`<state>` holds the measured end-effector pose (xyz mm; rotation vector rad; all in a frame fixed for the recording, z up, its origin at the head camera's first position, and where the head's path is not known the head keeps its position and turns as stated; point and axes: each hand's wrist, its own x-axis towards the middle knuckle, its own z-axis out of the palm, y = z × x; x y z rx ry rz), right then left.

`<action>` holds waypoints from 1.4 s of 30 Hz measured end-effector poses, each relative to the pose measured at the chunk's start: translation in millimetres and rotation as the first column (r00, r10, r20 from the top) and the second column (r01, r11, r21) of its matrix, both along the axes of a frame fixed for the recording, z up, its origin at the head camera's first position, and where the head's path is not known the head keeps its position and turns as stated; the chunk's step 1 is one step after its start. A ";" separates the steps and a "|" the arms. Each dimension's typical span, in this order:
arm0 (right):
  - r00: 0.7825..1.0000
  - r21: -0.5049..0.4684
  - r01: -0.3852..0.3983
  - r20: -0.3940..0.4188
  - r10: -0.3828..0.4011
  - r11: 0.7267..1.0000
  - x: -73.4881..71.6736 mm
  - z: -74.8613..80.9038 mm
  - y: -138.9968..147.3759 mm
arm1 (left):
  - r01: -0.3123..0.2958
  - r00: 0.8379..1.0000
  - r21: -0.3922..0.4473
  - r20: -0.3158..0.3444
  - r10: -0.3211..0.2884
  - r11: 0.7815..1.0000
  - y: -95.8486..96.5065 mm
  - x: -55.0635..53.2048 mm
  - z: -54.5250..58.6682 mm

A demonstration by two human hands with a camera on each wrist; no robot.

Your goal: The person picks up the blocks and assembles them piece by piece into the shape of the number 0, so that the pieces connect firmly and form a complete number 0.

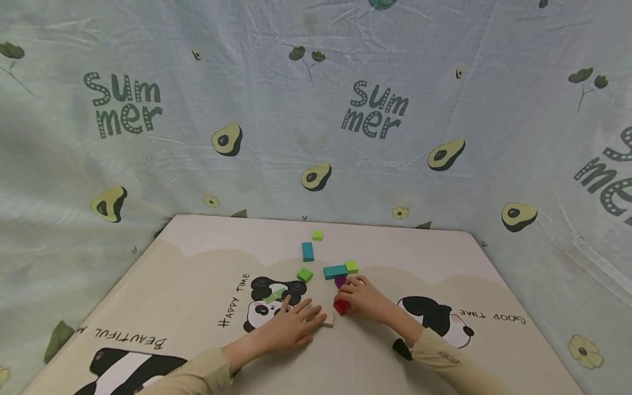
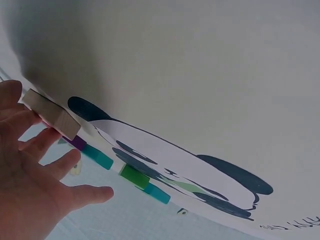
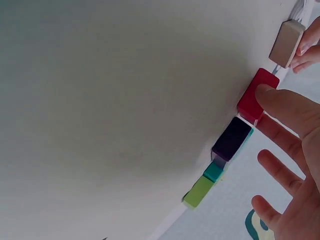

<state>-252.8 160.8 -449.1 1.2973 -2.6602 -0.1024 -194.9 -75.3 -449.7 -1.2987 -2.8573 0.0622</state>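
My right hand point(image 1: 364, 299) pinches a red block point(image 1: 340, 307), with the thumb across its near face and the index finger behind it in the right wrist view. The other fingers of that hand are spread. Just past the red block sits a purple block point(image 3: 232, 139), partly hidden by the hand in the head view. My left hand point(image 1: 290, 329) lies low over the table, fingers spread and fairly straight. Its fingertips touch the side of a plain wooden block point(image 2: 52, 114), which also shows left of the red block as a pale block point(image 1: 328, 319).
Beyond the purple block lie a teal block point(image 1: 335, 272) and a lime block point(image 1: 351, 267), end to end. Farther left are a green block point(image 1: 304, 275), another teal block point(image 1: 308, 252) and another lime block point(image 1: 317, 235). Panda drawings cover the tabletop point(image 1: 197, 291); a printed curtain point(image 1: 266, 109) hangs behind.
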 end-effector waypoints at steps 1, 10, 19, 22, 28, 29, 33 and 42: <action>1.000 -0.005 -0.007 0.001 0.007 1.000 1.0 -0.3 0.8 | -0.001 1.000 0.002 0.007 0.001 1.000 -0.2 0.0 0.1; 1.000 -0.016 -0.031 -0.005 0.031 0.999 9.7 -1.3 5.6 | -0.007 1.000 0.011 0.025 0.006 1.000 -0.7 0.4 0.3; 0.998 -0.012 -0.018 0.061 0.019 1.000 17.4 2.2 6.2 | -0.008 0.999 0.020 0.035 0.008 1.000 -1.0 1.0 -0.6; 0.997 -0.020 -0.023 0.069 0.025 1.000 18.2 2.2 6.1 | -0.008 0.999 0.025 0.040 0.007 1.000 -1.1 1.4 -0.4; 0.998 -0.015 -0.024 0.057 0.025 1.000 18.8 3.0 4.8 | -0.010 0.999 0.024 0.046 0.009 1.000 -1.1 0.6 -0.4; 0.998 -0.010 -0.020 0.056 0.021 1.000 18.6 2.9 4.5 | -0.011 0.999 0.025 0.049 0.009 1.000 -1.1 0.3 -0.7; 0.999 0.014 -0.009 0.047 0.008 1.000 17.9 2.3 3.6 | -0.013 0.998 0.029 0.060 0.012 0.999 -0.9 -0.8 -1.6; 0.999 0.012 -0.028 0.029 0.027 1.000 17.4 1.1 2.1 | -0.012 0.998 0.028 0.056 0.010 1.000 -1.1 -0.2 -2.0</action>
